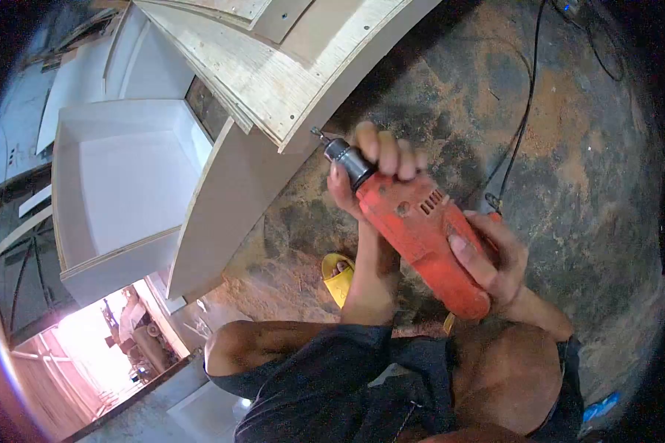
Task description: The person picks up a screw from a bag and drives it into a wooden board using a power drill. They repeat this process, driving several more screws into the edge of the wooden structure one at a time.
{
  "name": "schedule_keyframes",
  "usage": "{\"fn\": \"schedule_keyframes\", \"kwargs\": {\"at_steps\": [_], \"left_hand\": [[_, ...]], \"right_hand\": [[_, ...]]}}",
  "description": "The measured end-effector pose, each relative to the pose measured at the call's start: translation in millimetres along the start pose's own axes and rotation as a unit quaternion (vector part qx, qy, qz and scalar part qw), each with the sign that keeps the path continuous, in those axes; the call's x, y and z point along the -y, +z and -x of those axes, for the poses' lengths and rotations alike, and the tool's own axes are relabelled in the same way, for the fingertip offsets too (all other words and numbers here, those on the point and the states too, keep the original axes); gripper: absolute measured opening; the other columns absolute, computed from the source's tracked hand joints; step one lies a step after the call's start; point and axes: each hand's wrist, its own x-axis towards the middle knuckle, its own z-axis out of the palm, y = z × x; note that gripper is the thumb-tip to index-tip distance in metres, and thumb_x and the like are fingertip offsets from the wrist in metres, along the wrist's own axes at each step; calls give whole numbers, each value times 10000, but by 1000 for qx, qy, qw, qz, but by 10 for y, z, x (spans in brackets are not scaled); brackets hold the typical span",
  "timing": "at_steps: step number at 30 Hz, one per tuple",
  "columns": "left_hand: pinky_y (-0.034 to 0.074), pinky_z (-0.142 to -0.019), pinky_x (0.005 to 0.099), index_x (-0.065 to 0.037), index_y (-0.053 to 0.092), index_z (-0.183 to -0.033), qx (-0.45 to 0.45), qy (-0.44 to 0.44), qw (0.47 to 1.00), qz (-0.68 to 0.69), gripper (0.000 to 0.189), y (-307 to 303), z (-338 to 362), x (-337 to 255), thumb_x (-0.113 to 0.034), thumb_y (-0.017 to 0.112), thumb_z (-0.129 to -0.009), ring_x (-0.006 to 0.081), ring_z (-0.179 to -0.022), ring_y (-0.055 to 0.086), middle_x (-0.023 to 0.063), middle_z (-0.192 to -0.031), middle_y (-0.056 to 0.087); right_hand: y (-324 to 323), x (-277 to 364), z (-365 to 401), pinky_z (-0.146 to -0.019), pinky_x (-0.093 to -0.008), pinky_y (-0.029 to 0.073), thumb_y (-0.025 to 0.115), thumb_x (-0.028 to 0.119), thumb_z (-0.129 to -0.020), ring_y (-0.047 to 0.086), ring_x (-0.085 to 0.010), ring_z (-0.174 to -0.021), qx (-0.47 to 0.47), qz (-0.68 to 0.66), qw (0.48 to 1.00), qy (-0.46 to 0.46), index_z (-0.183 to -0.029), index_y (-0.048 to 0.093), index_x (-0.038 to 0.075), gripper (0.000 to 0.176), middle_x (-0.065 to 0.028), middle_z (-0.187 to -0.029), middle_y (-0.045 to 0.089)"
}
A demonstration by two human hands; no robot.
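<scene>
A red power drill (pixel 410 240) is held in front of my body, tilted so its nose points up and to the left. My left hand (pixel 384 151) wraps round the front end at the black chuck (pixel 352 164). A short metal bit (pixel 319 134) sticks out of the chuck, close to the corner of a plywood panel (pixel 303 92) but apart from it. Around the rear of the drill my right hand (pixel 495 258) is closed on the handle, which its fingers partly hide.
A black cord (pixel 523 122) runs over the stained floor (pixel 584 221) beyond my right hand. At left stand a white open box (pixel 137 184) and a curved board (pixel 225 196). A yellow sandal (pixel 338 283) is below my left forearm; a bright doorway (pixel 89 347) shows lower left.
</scene>
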Motion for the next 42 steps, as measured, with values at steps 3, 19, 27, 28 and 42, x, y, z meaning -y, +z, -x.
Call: {"fn": "schedule_keyframes", "kwargs": {"at_steps": [3,19,27,28,42], "left_hand": [[395,-764,379,-93,486,-781,-223,34,968,-112,482,271,3,43,-574,497,-783,163,-728,502,25,-763,543],[525,-662,330,86,616,-866,230,233,569,-754,154,940,-2286,-1795,-30,548,-790,264,-746,623,171,-813,628],[467,-776,372,47,590,-958,240,-508,642,-522,536,523,-375,-2012,-349,738,-628,285,-828,607,169,-914,617],[453,-809,375,49,497,-1082,110,-484,698,-516,653,358,-78,-1877,-367,729,-634,288,-911,577,181,-1024,570],[369,-776,381,-73,456,-801,-232,-132,962,-50,205,459,164,-126,-213,549,-684,242,-805,452,96,-753,485]], "right_hand": [[-100,47,-87,-598,-307,523,692,59,-697,617,-286,-758,-8,48,998,-39,-1062,615,142,382,-202,-991,574],[-393,344,-370,-724,-323,490,690,122,-699,577,-277,-909,101,49,990,85,-1173,535,126,499,-150,-1070,534],[-265,279,-182,-690,-364,496,657,168,-761,610,-285,-793,64,21,994,87,-1159,472,17,464,-182,-957,592],[-281,282,-141,-780,-377,460,724,279,-670,569,-285,-910,96,18,990,101,-1205,418,15,671,-171,-1044,547],[-75,149,-53,-962,-395,337,914,360,-250,432,-275,-1165,85,-383,861,322,-1338,160,63,1357,-168,-1242,432]]}}
